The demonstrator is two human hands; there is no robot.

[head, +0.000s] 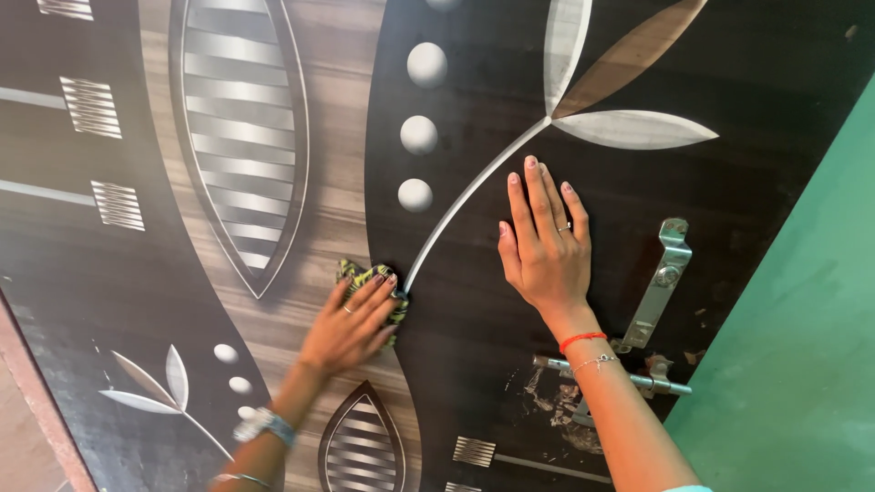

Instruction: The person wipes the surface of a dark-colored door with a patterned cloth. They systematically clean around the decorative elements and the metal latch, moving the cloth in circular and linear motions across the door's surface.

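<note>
Right hand (545,246) lies flat, fingers spread, on the dark door (775,82); left hand (351,323) presses a patterned cloth (363,273) beneath its fingers, just leftward.

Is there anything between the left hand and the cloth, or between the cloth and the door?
Nothing visible. The left hand presses directly on the patterned cloth, which lies flat against the door. The right hand rests flat on the door, apart from the cloth.
</note>
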